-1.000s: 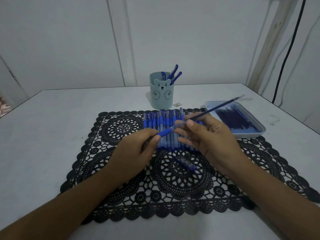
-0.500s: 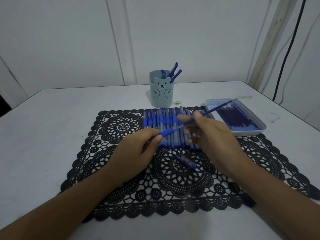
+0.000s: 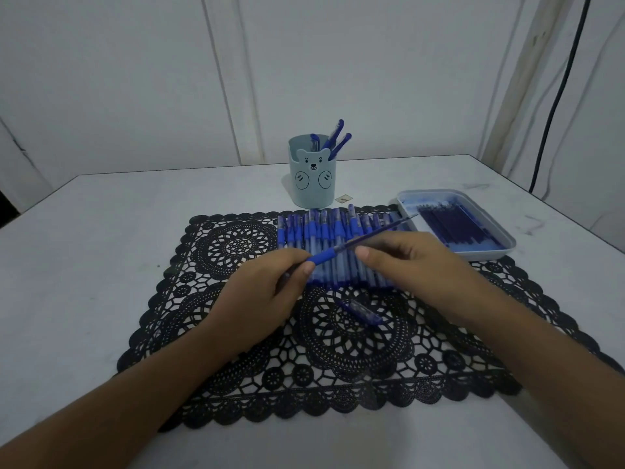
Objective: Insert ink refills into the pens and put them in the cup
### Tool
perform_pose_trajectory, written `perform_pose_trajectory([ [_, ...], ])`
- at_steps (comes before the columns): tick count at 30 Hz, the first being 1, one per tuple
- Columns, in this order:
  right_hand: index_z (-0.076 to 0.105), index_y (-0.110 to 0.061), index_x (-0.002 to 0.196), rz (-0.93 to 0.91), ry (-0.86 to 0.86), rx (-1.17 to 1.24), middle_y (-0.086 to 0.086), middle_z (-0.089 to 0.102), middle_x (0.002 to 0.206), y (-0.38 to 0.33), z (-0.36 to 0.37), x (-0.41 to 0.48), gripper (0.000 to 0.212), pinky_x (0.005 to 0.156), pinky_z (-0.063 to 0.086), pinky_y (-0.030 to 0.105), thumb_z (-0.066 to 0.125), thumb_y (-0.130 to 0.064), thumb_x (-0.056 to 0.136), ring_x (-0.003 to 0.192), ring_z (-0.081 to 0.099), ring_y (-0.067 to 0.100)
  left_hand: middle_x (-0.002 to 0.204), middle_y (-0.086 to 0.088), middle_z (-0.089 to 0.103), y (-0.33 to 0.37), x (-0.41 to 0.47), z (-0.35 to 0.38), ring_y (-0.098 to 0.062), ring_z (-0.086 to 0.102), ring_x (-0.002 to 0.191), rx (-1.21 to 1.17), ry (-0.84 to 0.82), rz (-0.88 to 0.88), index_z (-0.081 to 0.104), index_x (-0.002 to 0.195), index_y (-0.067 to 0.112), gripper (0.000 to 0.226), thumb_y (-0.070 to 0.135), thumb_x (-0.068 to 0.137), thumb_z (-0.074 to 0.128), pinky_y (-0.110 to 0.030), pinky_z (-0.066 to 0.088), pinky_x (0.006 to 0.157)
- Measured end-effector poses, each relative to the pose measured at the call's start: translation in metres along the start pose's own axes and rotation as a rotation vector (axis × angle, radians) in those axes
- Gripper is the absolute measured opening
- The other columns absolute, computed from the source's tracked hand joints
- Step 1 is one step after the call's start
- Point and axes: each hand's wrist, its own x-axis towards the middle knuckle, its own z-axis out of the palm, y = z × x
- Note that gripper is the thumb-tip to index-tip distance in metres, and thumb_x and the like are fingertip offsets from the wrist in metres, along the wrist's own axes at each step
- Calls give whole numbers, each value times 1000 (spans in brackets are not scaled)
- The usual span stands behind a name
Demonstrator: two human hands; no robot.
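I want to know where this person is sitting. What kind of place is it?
Probably a plain room at home, set up for a small job: a white table against bare walls, a black lace mat, a bear-face pen cup and a tray of ink refills.

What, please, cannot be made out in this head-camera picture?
1. Head view: the left hand covers most of the held pen, hiding how deep the refill sits.
2. Head view: the wall of the cup hides how many pens it holds.
3. Head view: refills in the tray blur together, uncountable.
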Motion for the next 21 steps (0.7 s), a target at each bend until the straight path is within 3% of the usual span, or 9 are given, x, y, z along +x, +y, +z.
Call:
perform_pose_trajectory([
  [2, 65, -25, 84, 35, 47, 102, -19, 61, 60, 2, -4, 0, 12, 53, 40, 6, 56, -32, 86, 55, 52, -10, 67, 12, 54, 0, 0, 0, -8, 50, 64, -1, 6, -2, 63, 92, 16, 35, 38, 90, 35, -12, 38, 54],
  [4, 64, -15, 86, 57, 115, 290, -12, 60, 61, 5, -5, 2, 16, 50, 42, 13, 56, -29, 85, 55, 53, -2, 67, 9, 56, -1, 0, 1, -9, 50, 63, -2, 10, -1, 63, 92, 16, 35, 38, 90, 36, -15, 40, 54],
  [8, 62, -14, 81, 9, 181, 473, -6, 62, 61, 6, 0, 3, 8, 52, 44, 18, 56, -15, 86, 57, 54, 4, 68, 10, 56, -1, -1, 1, -8, 50, 62, 18, -5, -2, 62, 94, 17, 36, 40, 90, 35, -21, 42, 54],
  [11, 66, -16, 91, 14, 40, 334, -10, 59, 58, 6, 5, 0, 11, 52, 44, 16, 59, -17, 83, 54, 52, 0, 68, 13, 55, -1, -1, 1, -8, 51, 61, 36, -34, 1, 62, 96, 19, 38, 42, 90, 34, -21, 42, 52],
  [14, 60, -30, 113, 67, -164, 126, -10, 54, 68, 8, 5, -2, 31, 60, 44, 17, 62, -27, 82, 61, 52, 0, 67, 11, 56, -2, -1, 1, -9, 51, 62, 23, -33, 4, 63, 96, 18, 37, 41, 90, 34, -22, 42, 54],
  [17, 60, -39, 102, 42, -84, -69, -2, 59, 74, 9, -4, 0, 23, 62, 43, 19, 55, -21, 89, 62, 50, 5, 66, 11, 56, -2, 0, 1, -9, 51, 64, 10, -13, -3, 63, 94, 17, 36, 39, 90, 35, -19, 41, 54],
  [19, 61, -41, 95, -55, -70, -297, -7, 60, 76, 9, -10, 0, 25, 56, 39, 10, 52, -18, 90, 54, 47, -1, 66, 11, 55, -2, 0, 1, -8, 51, 64, 12, -7, -6, 63, 94, 17, 36, 39, 90, 35, -18, 41, 54],
  [21, 62, -36, 103, -127, -154, -516, -16, 57, 81, 9, -12, -1, 23, 56, 37, 4, 53, -19, 89, 60, 49, -6, 65, 12, 54, -2, 0, 1, -9, 51, 65, 13, -12, -5, 63, 94, 17, 35, 39, 90, 35, -18, 41, 54],
])
